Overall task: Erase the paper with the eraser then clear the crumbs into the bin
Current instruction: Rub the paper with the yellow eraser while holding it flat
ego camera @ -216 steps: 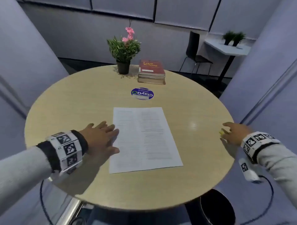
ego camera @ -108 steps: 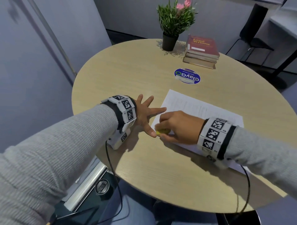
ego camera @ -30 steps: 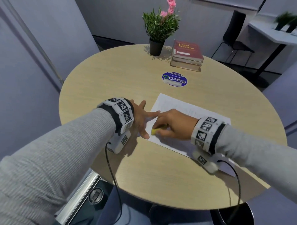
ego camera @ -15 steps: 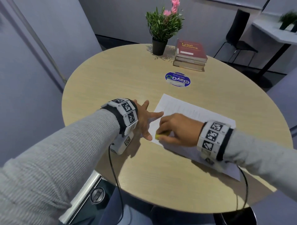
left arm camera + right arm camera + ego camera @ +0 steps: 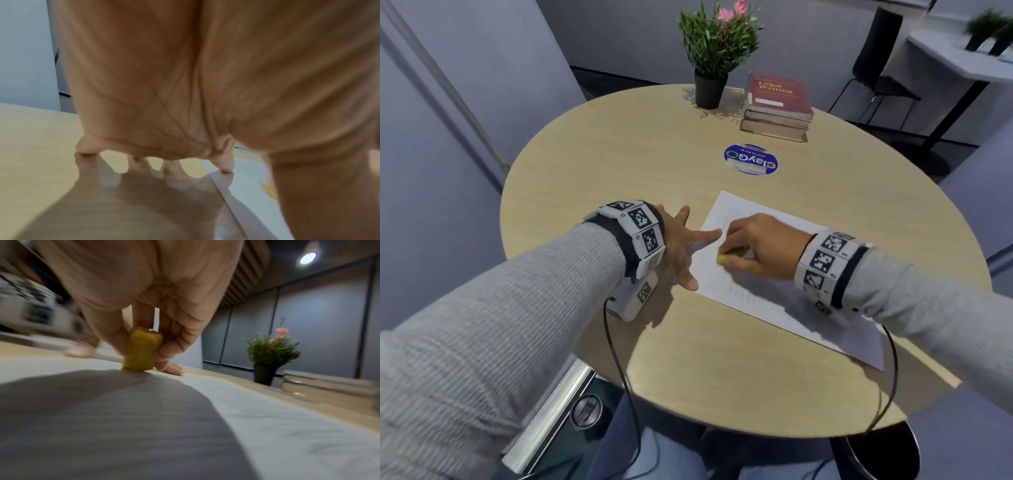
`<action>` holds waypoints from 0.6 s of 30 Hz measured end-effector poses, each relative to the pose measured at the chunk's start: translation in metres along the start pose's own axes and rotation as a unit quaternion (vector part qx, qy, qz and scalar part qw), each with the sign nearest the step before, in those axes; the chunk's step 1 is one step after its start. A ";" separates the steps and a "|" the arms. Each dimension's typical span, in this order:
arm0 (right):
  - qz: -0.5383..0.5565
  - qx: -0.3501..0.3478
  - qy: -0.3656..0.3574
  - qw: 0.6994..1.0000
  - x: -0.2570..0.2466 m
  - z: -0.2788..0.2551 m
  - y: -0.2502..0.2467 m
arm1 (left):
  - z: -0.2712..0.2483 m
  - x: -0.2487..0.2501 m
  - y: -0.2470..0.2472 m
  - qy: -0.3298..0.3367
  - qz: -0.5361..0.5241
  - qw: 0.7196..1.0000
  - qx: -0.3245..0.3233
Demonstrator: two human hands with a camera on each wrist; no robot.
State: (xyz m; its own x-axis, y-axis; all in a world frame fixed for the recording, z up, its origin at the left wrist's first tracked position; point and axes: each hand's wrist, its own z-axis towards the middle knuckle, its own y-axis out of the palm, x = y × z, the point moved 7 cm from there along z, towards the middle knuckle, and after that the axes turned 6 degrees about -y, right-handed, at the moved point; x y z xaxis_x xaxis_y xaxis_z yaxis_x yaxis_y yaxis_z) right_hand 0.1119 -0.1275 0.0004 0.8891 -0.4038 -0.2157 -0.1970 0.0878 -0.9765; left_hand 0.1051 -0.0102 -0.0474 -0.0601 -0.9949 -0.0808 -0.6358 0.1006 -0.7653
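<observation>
The table (image 5: 619, 164) carried the paper (image 5: 774, 308). My left hand (image 5: 681, 250) lay flat, fingers spread, across the paper's left edge. My right hand (image 5: 760, 246) pinched the yellow eraser (image 5: 141, 350), upright, its lower end on the paper.

- an office meeting nook: grey partition panels (image 5: 482, 68) close round a round wooden table (image 5: 654, 154)
- a stack of books (image 5: 777, 106), the top one titled "legal writing"
- potted plant (image 5: 717, 48), black chair (image 5: 876, 61), a white side table (image 5: 959, 61)
</observation>
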 end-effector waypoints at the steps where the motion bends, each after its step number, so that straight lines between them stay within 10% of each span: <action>1: 0.004 -0.015 -0.037 0.999 -0.016 -0.004 0.008 | 0.000 -0.001 -0.001 -0.004 -0.006 1.000 0.005; 18: -0.045 -0.035 -0.008 0.998 -0.005 -0.003 0.004 | 0.005 -0.001 0.001 0.012 -0.002 1.000 -0.017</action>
State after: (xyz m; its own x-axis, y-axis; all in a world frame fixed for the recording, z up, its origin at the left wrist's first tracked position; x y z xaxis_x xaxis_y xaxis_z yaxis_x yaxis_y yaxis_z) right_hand 0.1052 -0.1281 -0.0021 0.9107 -0.3926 -0.1285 -0.1451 -0.0126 -0.9893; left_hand 0.1088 -0.0094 -0.0511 -0.0757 -0.9951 -0.0634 -0.6612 0.0977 -0.7438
